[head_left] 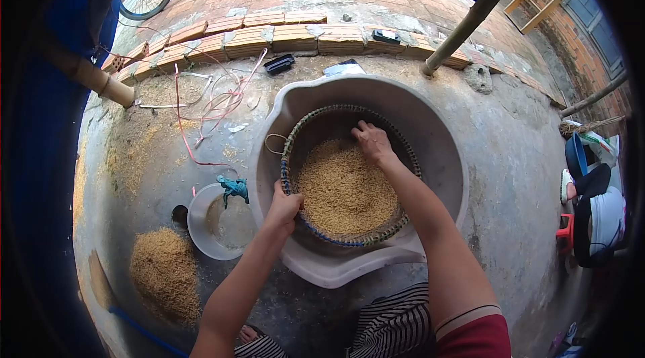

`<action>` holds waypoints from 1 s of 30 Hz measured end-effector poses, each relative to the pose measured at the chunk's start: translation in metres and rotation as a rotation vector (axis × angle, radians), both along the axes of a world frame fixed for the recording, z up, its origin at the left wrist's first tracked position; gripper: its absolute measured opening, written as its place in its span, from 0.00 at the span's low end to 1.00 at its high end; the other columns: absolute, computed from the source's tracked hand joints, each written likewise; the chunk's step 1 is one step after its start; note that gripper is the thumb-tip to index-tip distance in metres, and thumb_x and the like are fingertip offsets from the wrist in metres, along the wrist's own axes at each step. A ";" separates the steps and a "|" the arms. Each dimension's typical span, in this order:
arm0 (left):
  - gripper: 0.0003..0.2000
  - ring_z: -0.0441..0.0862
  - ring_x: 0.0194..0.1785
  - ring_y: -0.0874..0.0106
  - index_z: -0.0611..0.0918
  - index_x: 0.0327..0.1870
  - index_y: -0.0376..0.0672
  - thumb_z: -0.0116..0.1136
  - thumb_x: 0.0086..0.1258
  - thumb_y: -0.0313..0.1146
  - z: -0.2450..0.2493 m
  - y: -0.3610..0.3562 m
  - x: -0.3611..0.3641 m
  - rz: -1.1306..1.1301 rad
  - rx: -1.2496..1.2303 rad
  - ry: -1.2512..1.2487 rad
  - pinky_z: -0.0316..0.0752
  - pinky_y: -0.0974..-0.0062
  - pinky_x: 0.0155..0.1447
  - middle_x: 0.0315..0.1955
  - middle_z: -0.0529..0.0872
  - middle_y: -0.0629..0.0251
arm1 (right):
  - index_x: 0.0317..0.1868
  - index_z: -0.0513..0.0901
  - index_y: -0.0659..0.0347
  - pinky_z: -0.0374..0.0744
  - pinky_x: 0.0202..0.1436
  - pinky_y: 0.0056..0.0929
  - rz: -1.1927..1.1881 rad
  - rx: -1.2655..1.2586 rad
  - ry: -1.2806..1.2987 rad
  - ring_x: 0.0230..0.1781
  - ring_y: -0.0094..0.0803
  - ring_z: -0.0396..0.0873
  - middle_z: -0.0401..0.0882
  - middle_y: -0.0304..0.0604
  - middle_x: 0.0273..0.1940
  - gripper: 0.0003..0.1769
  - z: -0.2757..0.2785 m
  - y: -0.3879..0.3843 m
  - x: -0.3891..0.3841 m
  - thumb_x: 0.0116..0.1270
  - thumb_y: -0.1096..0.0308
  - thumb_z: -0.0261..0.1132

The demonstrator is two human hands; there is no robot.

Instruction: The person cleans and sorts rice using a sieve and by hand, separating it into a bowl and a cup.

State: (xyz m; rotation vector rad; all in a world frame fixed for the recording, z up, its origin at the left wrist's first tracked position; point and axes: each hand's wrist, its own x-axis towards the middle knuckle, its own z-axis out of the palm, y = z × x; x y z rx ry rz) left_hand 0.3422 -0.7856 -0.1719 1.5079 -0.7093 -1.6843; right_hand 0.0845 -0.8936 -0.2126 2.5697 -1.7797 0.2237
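Note:
A round sieve basket (316,227) with a bound, woven rim sits inside a large grey plastic basin (440,129). Golden-brown grain (346,190) is heaped over the basket's bottom. My left hand (287,206) is closed on the near-left part of the basket's rim. Inside the basket, near its far side, is my right hand (371,142) with the fingers curled in at the upper edge of the grain. What those fingers hold, if anything, is hidden. A small loop of cord (274,144) hangs from the rim on the left.
Left of the basin stand a translucent bucket (201,224) with a blue-green cloth (233,187) on its edge and a grain pile (164,271). Pink and white straps (225,99) lie beyond. A brick edging (292,37) and a pole (470,19) are ahead. Someone sits at right (601,213).

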 end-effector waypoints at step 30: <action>0.30 0.72 0.42 0.63 0.60 0.57 0.41 0.46 0.47 0.14 -0.002 -0.009 -0.003 0.020 0.023 0.041 0.75 0.64 0.44 0.40 0.70 0.57 | 0.43 0.78 0.68 0.75 0.49 0.37 -0.497 0.093 -0.467 0.41 0.47 0.78 0.80 0.54 0.40 0.20 0.104 0.039 -0.089 0.56 0.61 0.61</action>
